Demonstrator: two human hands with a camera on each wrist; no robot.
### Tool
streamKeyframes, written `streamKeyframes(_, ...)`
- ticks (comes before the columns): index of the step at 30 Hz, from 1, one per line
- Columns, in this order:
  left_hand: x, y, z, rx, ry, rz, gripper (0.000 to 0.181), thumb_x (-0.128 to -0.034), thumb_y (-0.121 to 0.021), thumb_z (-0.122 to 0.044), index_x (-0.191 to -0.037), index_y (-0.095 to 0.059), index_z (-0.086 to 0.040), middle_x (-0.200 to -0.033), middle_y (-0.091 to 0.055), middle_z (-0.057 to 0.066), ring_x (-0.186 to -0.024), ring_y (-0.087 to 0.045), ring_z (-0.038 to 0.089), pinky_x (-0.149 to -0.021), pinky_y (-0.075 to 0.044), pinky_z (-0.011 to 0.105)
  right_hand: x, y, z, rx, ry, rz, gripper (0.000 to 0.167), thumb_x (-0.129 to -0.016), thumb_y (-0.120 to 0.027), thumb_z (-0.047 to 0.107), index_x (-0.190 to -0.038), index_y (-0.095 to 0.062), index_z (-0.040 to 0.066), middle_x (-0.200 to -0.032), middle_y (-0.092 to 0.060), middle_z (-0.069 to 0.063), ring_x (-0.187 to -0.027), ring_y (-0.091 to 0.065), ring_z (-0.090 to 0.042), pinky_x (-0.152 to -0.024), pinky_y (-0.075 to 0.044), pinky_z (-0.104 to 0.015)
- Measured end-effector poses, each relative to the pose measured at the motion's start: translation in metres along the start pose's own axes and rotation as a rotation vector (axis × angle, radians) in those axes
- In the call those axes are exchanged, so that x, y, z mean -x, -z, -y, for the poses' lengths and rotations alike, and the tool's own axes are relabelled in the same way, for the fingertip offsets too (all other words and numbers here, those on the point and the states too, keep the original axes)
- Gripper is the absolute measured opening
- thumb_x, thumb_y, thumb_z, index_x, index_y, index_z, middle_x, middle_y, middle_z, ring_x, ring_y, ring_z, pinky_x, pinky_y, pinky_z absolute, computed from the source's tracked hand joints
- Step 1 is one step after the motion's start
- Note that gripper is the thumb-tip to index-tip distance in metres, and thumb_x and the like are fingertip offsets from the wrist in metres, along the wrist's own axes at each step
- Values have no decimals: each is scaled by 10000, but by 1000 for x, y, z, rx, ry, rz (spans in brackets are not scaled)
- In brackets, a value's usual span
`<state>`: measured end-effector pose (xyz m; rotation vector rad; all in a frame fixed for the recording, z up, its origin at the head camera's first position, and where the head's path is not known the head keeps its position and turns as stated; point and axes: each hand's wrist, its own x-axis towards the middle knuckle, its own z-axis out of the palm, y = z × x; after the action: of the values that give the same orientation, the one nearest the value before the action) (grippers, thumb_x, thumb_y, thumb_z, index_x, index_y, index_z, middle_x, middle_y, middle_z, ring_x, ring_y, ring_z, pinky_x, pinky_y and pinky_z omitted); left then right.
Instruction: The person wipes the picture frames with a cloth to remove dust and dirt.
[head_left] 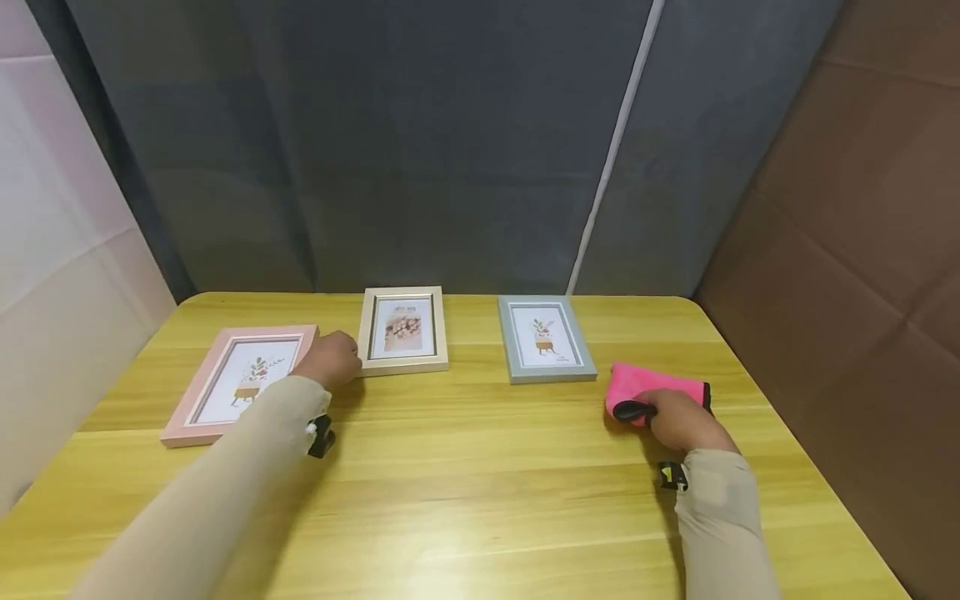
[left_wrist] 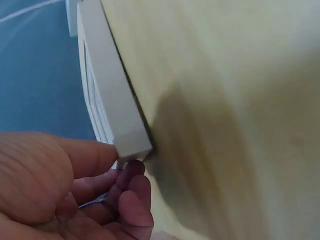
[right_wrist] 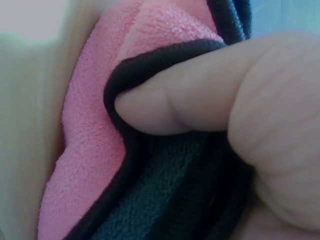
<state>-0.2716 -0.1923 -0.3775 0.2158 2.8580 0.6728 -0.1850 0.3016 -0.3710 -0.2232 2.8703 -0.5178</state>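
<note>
At the near left corner of the cream picture frame (head_left: pixel 403 364) is my left hand (head_left: pixel 331 360). The left wrist view shows the thumb on one side of the frame's corner (left_wrist: pixel 117 120) and curled fingertips (left_wrist: pixel 134 170) at its end, pinching it. The frame lies face up, with a floral print behind its pane. My right hand (head_left: pixel 684 419) grips a folded pink cloth (head_left: pixel 637 382) with black edging. In the right wrist view, the thumb (right_wrist: pixel 170 102) presses on the cloth's black border; the fingers beneath are hidden.
A pink picture frame (head_left: pixel 197 371) lies under and beside my left forearm. Further right, a light blue picture frame (head_left: pixel 551 375) lies near the back edge of the wooden table (head_left: pixel 480 483). Dark cloth (head_left: pixel 450 150) hangs behind, with a brown sheet (head_left: pixel 862 292) on the right.
</note>
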Motion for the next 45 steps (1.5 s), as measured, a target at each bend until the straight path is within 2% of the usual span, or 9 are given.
streamKeyframes(4,20,-10,-6,-7,-56,-48,246,-892,-551,-63,-656,-481,-67,-639,-470,53,-606,-465,218,-573,-397,341,-1,-2,-2,-13,-1,-4,260,-902,-560,-46,-1042,-720,102,-946,-661,-87,-874,-555,-255,-819,-445,-441)
streamKeyframes(8,46,-18,-20,-4,-64,-27,162,-903,-612,-97,-785,-583,10,-721,-564,94,-662,-517,241,-621,-450,388,-1,-2,-5,-10,-5,-3,260,-901,-567,-33,-1054,-720,111,-949,-661,-92,-874,-557,-263,-818,-445,-447)
streamKeyframes(13,83,-31,-35,29,-115,-3,129,-905,-659,-94,-864,-585,4,-754,-565,69,-686,-507,217,-636,-456,391,-3,0,-9,-7,-5,3,268,-904,-556,-35,-1062,-716,109,-957,-660,-102,-884,-560,-272,-815,-444,-455)
streamKeyframes(17,110,-42,-49,84,-152,88,172,-893,-721,-125,-857,-574,-44,-760,-523,35,-691,-480,189,-612,-424,350,-3,2,-11,-11,0,4,265,-904,-547,-39,-1059,-713,97,-955,-657,-109,-903,-567,-274,-835,-454,-467)
streamKeyframes(21,128,-47,-58,56,-214,158,245,-847,-785,-175,-815,-553,-104,-778,-470,16,-704,-439,192,-613,-380,340,-3,3,-13,-12,-3,3,270,-907,-533,-41,-1058,-710,96,-933,-640,-106,-884,-553,-271,-813,-443,-452)
streamKeyframes(31,129,-43,-61,20,-256,246,305,-773,-846,-251,-811,-561,-149,-908,-469,19,-840,-415,241,-665,-387,388,-10,-3,-19,-22,28,-30,287,-903,-554,-39,-1146,-676,53,-1024,-655,-133,-940,-581,-306,-872,-453,-498)
streamKeyframes(36,127,-41,-58,17,-224,259,419,-766,-853,-336,-985,-658,-37,-1069,-521,69,-923,-463,255,-761,-462,440,-16,-13,-20,29,116,-74,355,-829,-588,-112,-1172,-638,-32,-1148,-643,-227,-1099,-591,-423,-970,-432,-574)
streamKeyframes(42,126,-44,-57,-5,-220,233,599,-749,-859,-378,-1136,-652,29,-1212,-526,136,-1044,-484,301,-878,-470,494,-16,-5,-15,35,103,-168,257,-868,-543,-113,-1030,-685,28,-1013,-678,-173,-991,-635,-367,-905,-477,-545)
streamKeyframes(45,125,-44,-57,-15,-233,233,621,-766,-844,-392,-1165,-638,37,-1246,-519,163,-1072,-479,323,-898,-465,510,-9,7,1,0,133,-247,345,-887,-565,-103,-1197,-679,0,-1147,-669,-229,-1090,-611,-436,-957,-445,-587)
